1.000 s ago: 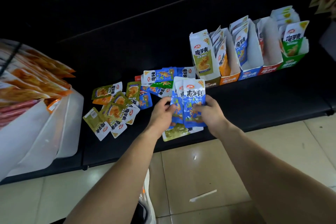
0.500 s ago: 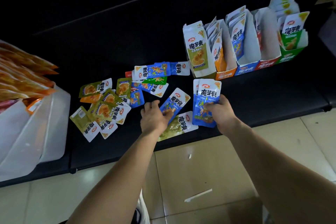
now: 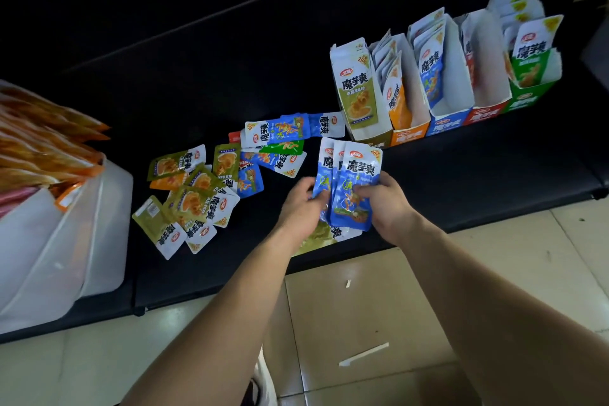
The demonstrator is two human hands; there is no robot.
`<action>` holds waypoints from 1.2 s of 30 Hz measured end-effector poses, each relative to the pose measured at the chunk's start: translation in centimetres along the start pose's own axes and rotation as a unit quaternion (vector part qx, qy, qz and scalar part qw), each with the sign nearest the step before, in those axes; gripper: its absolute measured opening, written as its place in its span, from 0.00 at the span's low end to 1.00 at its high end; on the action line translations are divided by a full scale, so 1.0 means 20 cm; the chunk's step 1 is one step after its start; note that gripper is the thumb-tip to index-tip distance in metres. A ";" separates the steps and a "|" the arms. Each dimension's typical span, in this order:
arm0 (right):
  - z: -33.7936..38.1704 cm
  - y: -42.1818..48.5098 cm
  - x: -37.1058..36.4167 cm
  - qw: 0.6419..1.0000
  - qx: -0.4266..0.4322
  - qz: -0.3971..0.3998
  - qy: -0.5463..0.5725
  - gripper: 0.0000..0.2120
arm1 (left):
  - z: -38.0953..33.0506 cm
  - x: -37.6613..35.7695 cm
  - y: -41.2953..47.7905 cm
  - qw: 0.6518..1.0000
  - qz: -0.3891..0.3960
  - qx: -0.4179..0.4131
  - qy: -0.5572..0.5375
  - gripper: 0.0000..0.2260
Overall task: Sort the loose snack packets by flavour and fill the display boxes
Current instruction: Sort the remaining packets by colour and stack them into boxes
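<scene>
Hands (image 3: 300,208) (image 3: 385,204) gripping three blue packets (image 3: 357,175), five boxes (image 3: 445,126)

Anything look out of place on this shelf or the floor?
Yes. A white scrap lies on the floor tiles, like litter. One green packet sits among loose blue packets, and an orange packet is tucked under olive packets.

Two bare forearms (image 3: 230,300), white shoe (image 3: 265,382)

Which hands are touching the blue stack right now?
Touching, both. The head view shows the right hand gripping the blue stack, thumb across its front, and the left hand with fingers curled onto its left edge.
</scene>
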State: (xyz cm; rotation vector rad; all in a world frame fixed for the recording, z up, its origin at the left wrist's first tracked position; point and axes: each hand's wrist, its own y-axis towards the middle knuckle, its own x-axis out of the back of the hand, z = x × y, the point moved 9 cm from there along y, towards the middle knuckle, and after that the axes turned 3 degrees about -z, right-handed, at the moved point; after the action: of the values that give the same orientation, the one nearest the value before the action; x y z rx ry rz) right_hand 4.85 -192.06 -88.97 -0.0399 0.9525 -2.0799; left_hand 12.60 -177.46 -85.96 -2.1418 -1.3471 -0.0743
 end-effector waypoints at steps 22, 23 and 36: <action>-0.12 0.08 -0.09 0.989 0.009 -0.032 -0.145 0.10 | 0.07 0.29 0.01 0.857 -0.106 -0.202 0.462 0.13; -0.12 0.08 -0.09 0.989 0.011 -0.031 -0.145 0.10 | 0.05 0.30 0.00 0.866 -0.116 -0.209 0.440 0.11; -0.12 0.04 -0.09 0.987 0.009 -0.017 -0.159 0.12 | 0.28 0.53 0.08 0.885 -0.179 0.018 0.429 0.28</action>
State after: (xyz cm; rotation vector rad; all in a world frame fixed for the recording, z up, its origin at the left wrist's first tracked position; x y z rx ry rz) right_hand 5.75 -189.57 -90.74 -0.3701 0.7426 -2.0352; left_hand 17.59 -166.54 -87.48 -1.4717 -1.1290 -1.0080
